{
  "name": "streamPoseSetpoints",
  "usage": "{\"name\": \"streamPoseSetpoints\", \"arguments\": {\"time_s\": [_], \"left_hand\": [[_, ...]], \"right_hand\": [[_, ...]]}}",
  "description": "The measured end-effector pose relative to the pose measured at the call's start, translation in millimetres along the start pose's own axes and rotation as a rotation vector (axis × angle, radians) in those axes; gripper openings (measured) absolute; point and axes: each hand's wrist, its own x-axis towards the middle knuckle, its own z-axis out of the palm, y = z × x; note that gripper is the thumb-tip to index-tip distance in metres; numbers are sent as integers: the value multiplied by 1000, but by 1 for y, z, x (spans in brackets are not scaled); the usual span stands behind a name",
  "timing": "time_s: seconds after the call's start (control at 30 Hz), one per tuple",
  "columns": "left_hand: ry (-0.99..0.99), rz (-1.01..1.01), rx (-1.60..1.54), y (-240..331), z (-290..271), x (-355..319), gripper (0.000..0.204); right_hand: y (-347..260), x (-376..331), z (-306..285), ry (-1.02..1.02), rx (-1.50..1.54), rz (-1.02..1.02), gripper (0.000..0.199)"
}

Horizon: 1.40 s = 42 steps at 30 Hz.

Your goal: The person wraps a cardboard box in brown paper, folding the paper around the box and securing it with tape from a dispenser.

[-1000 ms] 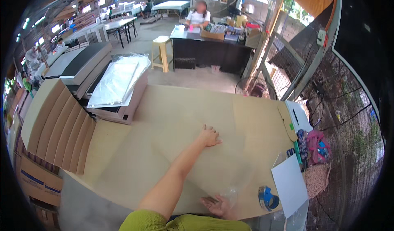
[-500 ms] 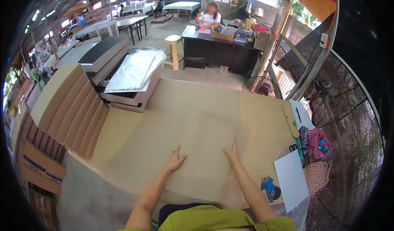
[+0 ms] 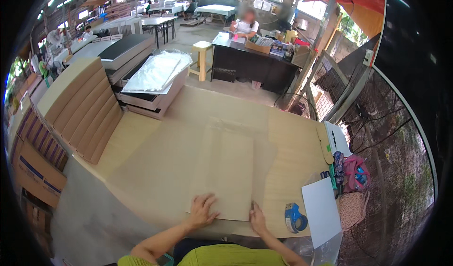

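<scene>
Brown board is lying flat at the near edge of the worktop (image 3: pixel 292 143), a narrow panel (image 3: pixel 226 171) wrapped in clear film. Left hand (image 3: pixel 202 210) is pressing on its near left corner, fingers spread and flat, clamped on nothing; right hand (image 3: pixel 257 217) is resting along the near right corner, fingers together against the edge. Both seem to be pinning the panel so it stays square to the worktop rim. Half a second ago the hands were lying further up the sheet; now they are sitting at its near end. Just right, a blue tape dispenser (image 3: pixel 293 217) and a white sheet (image 3: pixel 321 211) are waiting within reach. Further off, stacked cardboard (image 3: pixel 78 108) is leaning at left, and a person is sitting at a dark desk (image 3: pixel 245 63).
</scene>
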Motion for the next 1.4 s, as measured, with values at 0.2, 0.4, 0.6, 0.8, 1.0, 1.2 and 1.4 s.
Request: {"name": "streamPoseSetpoints", "arguments": {"time_s": [0.2, 0.4, 0.6, 0.8, 1.0, 1.2, 1.4], "left_hand": [[71, -786, 593, -129, -60, -56, 65], [-94, -861, 558, -110, -40, -52, 68], [-7, -911, 589, -78, -8, -56, 68], [351, -955, 277, -57, 6, -42, 54], [-611, -3, -480, 83, 51, -35, 50], [-555, -509, -331, 142, 140, 53, 68], [-287, -763, -442, 91, 180, 38, 65]], "right_hand": [[-6, -21, 5, -67, -720, -142, 94], [10, 3, -34, -127, -840, -48, 129], [-1, 29, -95, -328, -896, -66, 119], [45, 57, -135, 135, -307, -86, 69], [-32, 78, -159, -28, -710, -351, 77], [-73, 130, -153, -272, -1120, -711, 107], [-66, 140, -146, -440, -986, -586, 131]]}}
